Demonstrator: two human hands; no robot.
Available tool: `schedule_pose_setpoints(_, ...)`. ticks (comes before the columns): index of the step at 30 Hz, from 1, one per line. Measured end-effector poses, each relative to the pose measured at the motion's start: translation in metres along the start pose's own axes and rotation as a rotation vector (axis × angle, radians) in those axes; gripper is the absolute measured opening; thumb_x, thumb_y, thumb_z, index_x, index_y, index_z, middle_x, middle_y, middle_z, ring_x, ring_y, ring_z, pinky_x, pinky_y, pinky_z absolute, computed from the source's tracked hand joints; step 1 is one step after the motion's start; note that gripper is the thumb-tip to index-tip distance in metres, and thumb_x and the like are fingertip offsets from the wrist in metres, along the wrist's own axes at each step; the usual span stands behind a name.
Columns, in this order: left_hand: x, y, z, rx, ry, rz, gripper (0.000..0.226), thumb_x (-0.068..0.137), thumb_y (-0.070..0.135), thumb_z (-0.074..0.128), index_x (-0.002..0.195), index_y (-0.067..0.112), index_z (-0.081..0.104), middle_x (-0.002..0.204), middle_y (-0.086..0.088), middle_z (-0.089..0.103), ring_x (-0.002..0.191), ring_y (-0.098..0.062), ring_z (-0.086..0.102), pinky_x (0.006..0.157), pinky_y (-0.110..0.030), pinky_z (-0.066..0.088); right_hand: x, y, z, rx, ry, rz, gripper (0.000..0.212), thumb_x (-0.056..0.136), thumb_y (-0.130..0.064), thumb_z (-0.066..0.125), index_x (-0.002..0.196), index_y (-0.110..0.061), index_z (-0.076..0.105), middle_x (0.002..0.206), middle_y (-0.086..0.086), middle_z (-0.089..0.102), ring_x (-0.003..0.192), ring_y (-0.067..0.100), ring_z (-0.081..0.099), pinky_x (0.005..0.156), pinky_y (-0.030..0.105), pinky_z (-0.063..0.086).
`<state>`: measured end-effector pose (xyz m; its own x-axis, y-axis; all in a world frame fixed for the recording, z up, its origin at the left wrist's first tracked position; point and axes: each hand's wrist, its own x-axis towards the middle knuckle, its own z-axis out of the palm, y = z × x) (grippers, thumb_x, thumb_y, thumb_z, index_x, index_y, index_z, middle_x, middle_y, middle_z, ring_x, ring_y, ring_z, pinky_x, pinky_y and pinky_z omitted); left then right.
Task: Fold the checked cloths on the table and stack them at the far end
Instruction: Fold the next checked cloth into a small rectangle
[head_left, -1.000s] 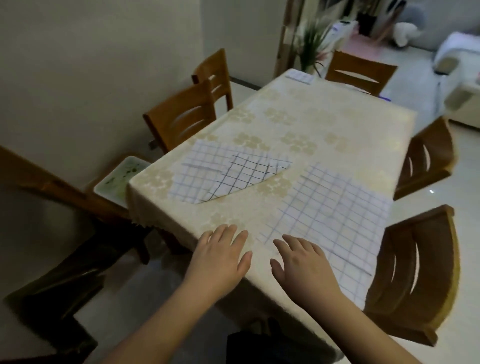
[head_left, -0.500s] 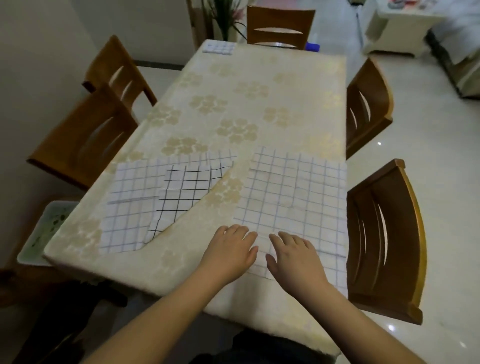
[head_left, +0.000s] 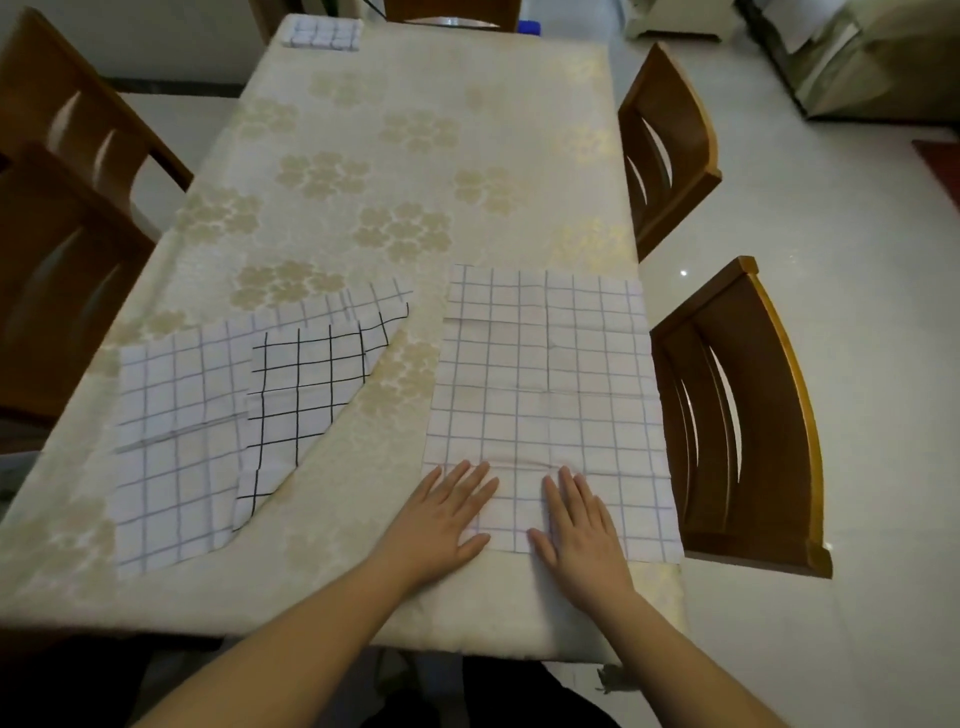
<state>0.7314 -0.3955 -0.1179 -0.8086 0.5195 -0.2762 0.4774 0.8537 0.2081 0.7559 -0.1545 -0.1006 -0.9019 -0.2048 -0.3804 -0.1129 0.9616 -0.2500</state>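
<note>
A white cloth with thin blue checks (head_left: 545, 384) lies spread flat at the near right of the table (head_left: 395, 171). My left hand (head_left: 447, 514) and my right hand (head_left: 579, 525) rest flat on its near edge, fingers straight. To the left lies a second blue-checked cloth (head_left: 176, 426), with a black-checked cloth (head_left: 306, 384) lying partly over it. A small folded checked cloth (head_left: 324, 34) sits at the far end of the table.
The table wears a cream cloth with gold flowers. Wooden chairs stand on the right (head_left: 737, 415) (head_left: 665, 145), on the left (head_left: 62, 228) and at the far end. Pale tiled floor (head_left: 831, 260) lies to the right.
The view has swung right and down over the table. Both hands moved forward and to the right, from the bare tablecloth onto the near edge of the right blue-checked cloth.
</note>
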Motion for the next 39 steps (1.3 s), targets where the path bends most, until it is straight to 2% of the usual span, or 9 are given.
schedule_pose_setpoints(6, -0.025, -0.017, 0.006, -0.026, -0.026, -0.044, 0.072, 0.095, 0.064, 0.029, 0.157, 0.032, 0.008, 0.164, 0.006, 0.006, 0.150, -0.016, 0.008, 0.117, -0.039, 0.004, -0.025, -0.019, 0.018, -0.004, 0.009, 0.041, 0.071, 0.099, -0.061, 0.015, 0.148, -0.031, -0.027, 0.154, -0.005, -0.037, 0.143, 0.012, -0.031, 0.120, 0.035, -0.013)
schedule_pose_setpoints(10, -0.042, -0.032, 0.009, 0.029, -0.025, -0.008, 0.074, 0.094, 0.067, 0.021, 0.156, 0.033, -0.003, 0.162, 0.009, -0.011, 0.149, -0.013, -0.008, 0.118, -0.039, -0.004, -0.037, -0.030, 0.025, -0.011, -0.023, 0.065, 0.073, 0.096, -0.064, 0.012, 0.148, -0.031, -0.027, 0.155, -0.004, -0.036, 0.144, 0.014, -0.029, 0.119, 0.035, -0.012)
schedule_pose_setpoints(15, -0.072, -0.047, 0.009, 0.063, -0.063, -0.011, 0.073, 0.095, 0.067, 0.024, 0.156, 0.029, 0.015, 0.163, 0.003, 0.013, 0.148, -0.016, 0.014, 0.115, -0.041, 0.007, -0.054, -0.052, 0.030, 0.015, -0.052, 0.058, 0.072, 0.095, -0.065, 0.011, 0.152, -0.032, -0.020, 0.156, -0.007, -0.034, 0.144, 0.012, -0.029, 0.120, 0.036, -0.011)
schedule_pose_setpoints(24, -0.134, -0.068, 0.019, 0.066, -0.056, -0.052, 0.072, 0.096, 0.065, 0.021, 0.156, 0.025, 0.020, 0.162, -0.001, 0.018, 0.147, -0.016, 0.014, 0.115, -0.040, 0.005, -0.060, -0.092, 0.046, -0.006, -0.044, 0.033, 0.070, 0.093, -0.065, 0.003, 0.153, -0.034, -0.015, 0.157, -0.008, -0.028, 0.144, 0.011, -0.027, 0.119, 0.035, -0.013)
schedule_pose_setpoints(27, -0.137, -0.061, 0.016, 0.036, -0.006, -0.089, 0.066, 0.099, 0.060, 0.017, 0.150, 0.022, 0.038, 0.157, -0.003, 0.033, 0.143, -0.019, 0.032, 0.116, -0.035, 0.005, -0.064, -0.099, 0.045, 0.009, -0.006, 0.059, 0.073, 0.088, -0.067, -0.004, 0.153, -0.033, -0.011, 0.156, -0.010, -0.025, 0.145, 0.011, -0.024, 0.116, 0.033, -0.015)
schedule_pose_setpoints(29, -0.129, -0.054, 0.010, 0.032, 0.070, -0.090, 0.060, 0.101, 0.053, 0.021, 0.135, 0.018, 0.057, 0.146, -0.008, 0.050, 0.133, -0.024, 0.048, 0.114, -0.036, 0.015, -0.064, -0.101, 0.042, 0.010, 0.044, 0.086, 0.067, 0.095, -0.060, 0.004, 0.153, -0.029, -0.009, 0.158, -0.009, -0.021, 0.145, 0.009, -0.021, 0.117, 0.030, -0.014)
schedule_pose_setpoints(32, -0.108, -0.042, 0.002, -0.011, 0.231, -0.041, 0.048, 0.097, 0.039, 0.035, 0.122, 0.013, 0.066, 0.141, -0.013, 0.054, 0.130, -0.029, 0.051, 0.111, -0.039, 0.023, -0.051, -0.103, 0.032, 0.034, 0.115, 0.083, 0.060, 0.103, -0.041, 0.018, 0.155, -0.022, -0.005, 0.158, -0.008, -0.017, 0.143, 0.005, -0.021, 0.113, 0.024, -0.016)
schedule_pose_setpoints(36, -0.062, -0.021, -0.009, -0.049, 0.213, 0.004, 0.050, 0.091, 0.022, 0.034, 0.133, 0.010, 0.058, 0.145, -0.009, 0.051, 0.134, -0.025, 0.048, 0.116, -0.036, 0.028, -0.011, -0.112, 0.027, 0.074, 0.141, 0.000, 0.063, 0.095, -0.035, 0.011, 0.155, -0.015, 0.006, 0.161, -0.003, -0.005, 0.147, 0.007, -0.009, 0.122, 0.031, 0.001)
schedule_pose_setpoints(39, -0.034, -0.018, -0.009, -0.033, 0.104, -0.031, 0.060, 0.095, 0.027, 0.019, 0.152, 0.013, 0.030, 0.159, -0.002, 0.026, 0.147, -0.018, 0.026, 0.118, -0.034, 0.013, 0.012, -0.106, 0.033, 0.047, 0.102, -0.023, 0.062, 0.098, -0.040, 0.010, 0.155, -0.016, 0.010, 0.160, -0.005, 0.000, 0.150, 0.011, 0.002, 0.122, 0.037, 0.011)
